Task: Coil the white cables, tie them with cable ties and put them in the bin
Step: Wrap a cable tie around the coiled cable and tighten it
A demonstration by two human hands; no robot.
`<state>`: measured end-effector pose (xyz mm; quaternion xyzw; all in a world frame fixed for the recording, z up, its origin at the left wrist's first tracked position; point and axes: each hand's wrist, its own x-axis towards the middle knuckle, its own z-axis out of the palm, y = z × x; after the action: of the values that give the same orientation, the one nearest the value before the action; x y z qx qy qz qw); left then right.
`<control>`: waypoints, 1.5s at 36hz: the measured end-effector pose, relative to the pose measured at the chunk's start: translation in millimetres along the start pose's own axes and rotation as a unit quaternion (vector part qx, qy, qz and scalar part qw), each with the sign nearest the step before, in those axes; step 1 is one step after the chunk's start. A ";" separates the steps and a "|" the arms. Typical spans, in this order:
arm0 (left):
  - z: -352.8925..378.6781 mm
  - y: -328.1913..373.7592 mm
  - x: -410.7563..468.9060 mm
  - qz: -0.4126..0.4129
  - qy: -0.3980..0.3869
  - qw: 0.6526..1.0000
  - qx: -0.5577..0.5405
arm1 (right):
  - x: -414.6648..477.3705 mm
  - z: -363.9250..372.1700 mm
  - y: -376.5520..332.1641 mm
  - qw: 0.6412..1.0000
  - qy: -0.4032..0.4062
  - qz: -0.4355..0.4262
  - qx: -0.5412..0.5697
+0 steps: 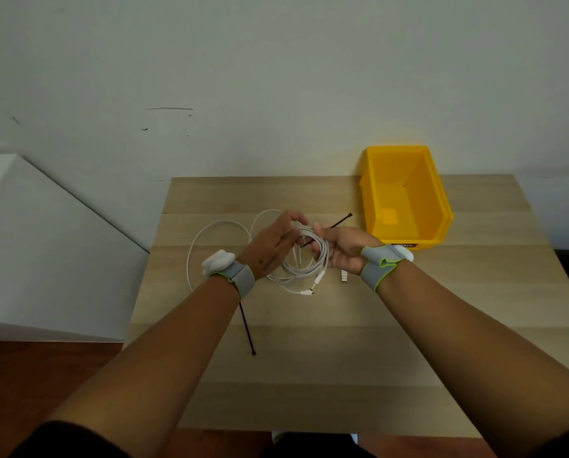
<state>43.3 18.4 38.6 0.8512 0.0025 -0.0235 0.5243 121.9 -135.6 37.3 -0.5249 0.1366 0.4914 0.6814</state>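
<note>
Hands meet over the middle of the tabletop (309,342): the left hand (273,242) is closed around the top of a coiled white cable (304,259), and the right hand (339,249) grips the coil's other side while pinching a black cable tie (339,220) that crosses the loops. More white cable (207,233) lies in a loose loop at left. A second cable tie (247,328) lies nearer the person. A yellow bin (405,196) stands just beyond the right hand.
</note>
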 end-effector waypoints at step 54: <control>32.9 4.6 1.5 -0.239 0.181 0.878 -0.373 | -16.9 19.5 13.3 0.748 0.152 -0.398 -0.509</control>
<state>43.8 -13.1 27.9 0.5554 0.3096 0.0093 0.7717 96.6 -128.4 49.4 -0.8683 -0.2531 0.0863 0.4177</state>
